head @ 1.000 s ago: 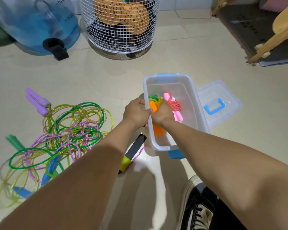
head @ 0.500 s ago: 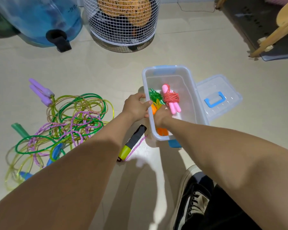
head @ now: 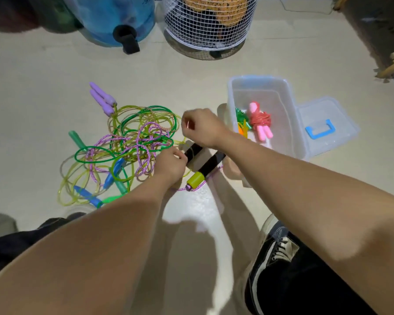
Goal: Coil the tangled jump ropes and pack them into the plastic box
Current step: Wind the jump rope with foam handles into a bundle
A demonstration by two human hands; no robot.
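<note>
Crouching over a pale floor (head: 43,83), both bare arms reaching forward. Left hand (head: 170,165) curling its fingers round the end of a black jump-rope handle (head: 192,152), gripping it just above the floor. Right hand (head: 201,128) hovering just beyond the left one, fingers curled into a loose fist, seeming to pinch something thin and pale; too blurred for telling what, so its grasp not being certain. Lying just under the right wrist, a second black handle with a yellow-green cap (head: 205,170), a purple braided cord (head: 198,186) trailing from its cap end.

Sprawling to the left of the left hand, the tangled pile of ropes (head: 127,142): green, yellow-clear and purple-pink strands looping through one another, with purple handles (head: 101,101) at the far side, blue handles (head: 100,189) at the near side and green handles (head: 75,139) sticking out.

Sitting right of the right hand, the clear plastic box (head: 291,123), open, already holding a coiled pink rope (head: 261,123) and a green-and-orange bundle (head: 242,120) beside it. Lying just beyond the box to the right, its lid with a blue handle (head: 328,130).
</note>
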